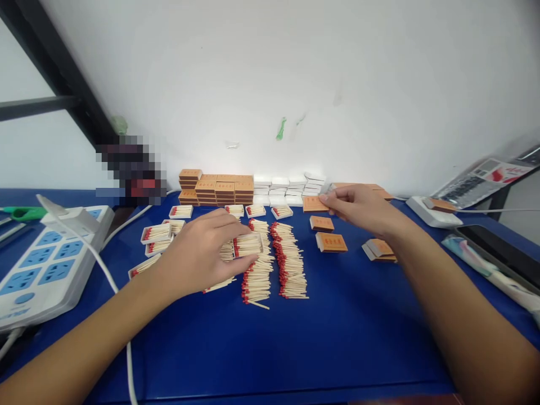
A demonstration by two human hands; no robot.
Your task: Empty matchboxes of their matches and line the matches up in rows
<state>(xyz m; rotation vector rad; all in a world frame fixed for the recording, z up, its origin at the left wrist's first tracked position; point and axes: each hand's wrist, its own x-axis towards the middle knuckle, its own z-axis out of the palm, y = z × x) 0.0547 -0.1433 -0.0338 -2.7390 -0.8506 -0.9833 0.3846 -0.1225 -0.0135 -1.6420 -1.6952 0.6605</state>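
My left hand (206, 253) grips a white matchbox tray (248, 245) filled with red-tipped matches, thumb on the near side and fingers on the far side. It is over rows of loose matches (291, 264) lying on the blue table. At the back, my right hand (354, 205) pinches the end of an orange matchbox sleeve (315, 203) between thumb and fingers. Nearer to me lie two more orange sleeves (332, 242). Filled trays (157, 232) sit around my left hand, some stacked, with several more (282, 212) in a line behind the loose matches.
Stacked orange matchboxes (225, 190) and white trays (280, 188) stand along the wall. On the left is a power strip (54, 259) with a white cable. Flat orange sleeves (381, 250), a white adapter (430, 211) and a dark phone-like slab (498, 253) lie to the right.
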